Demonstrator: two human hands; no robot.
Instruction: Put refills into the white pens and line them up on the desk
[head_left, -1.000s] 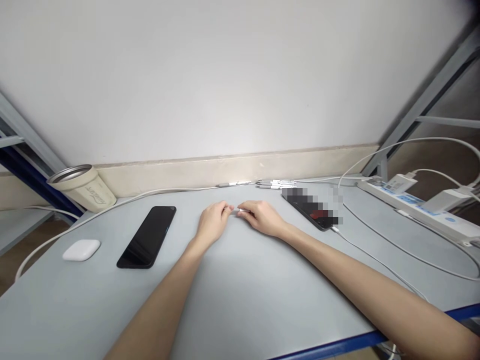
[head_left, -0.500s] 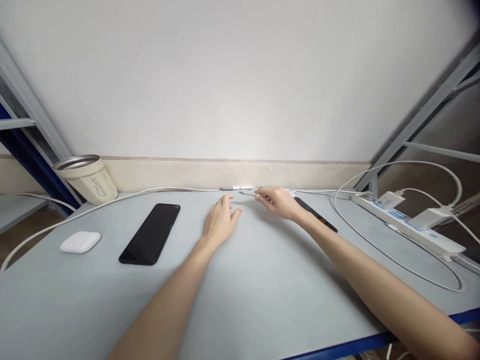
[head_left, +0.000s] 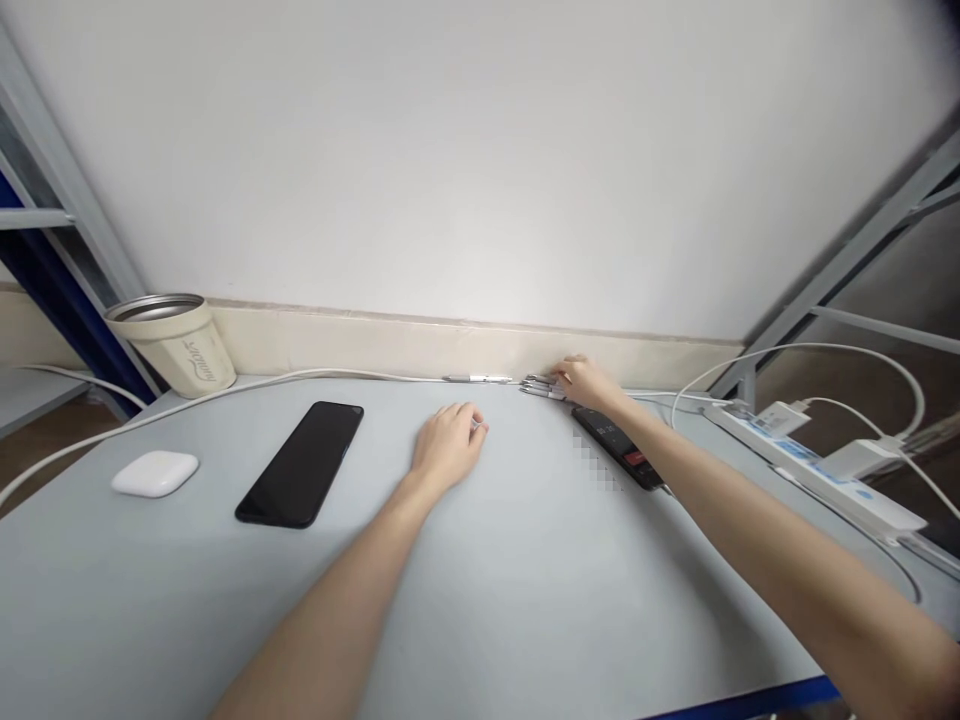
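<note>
Right hand [head_left: 589,383] has reached the slim silver-tipped rods [head_left: 538,386] — lying along the wall base, tips leftward, right nearest | grip: touching, clamp unclear | left hand [head_left: 450,447] curled, well apart

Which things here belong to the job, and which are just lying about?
Job:
right hand, touching slim silver-tipped pieces
left hand, loosely curled

Lying about:
black smartphone
white earbud case
cream tumbler
white power strip
dark phone by the right forearm
</note>
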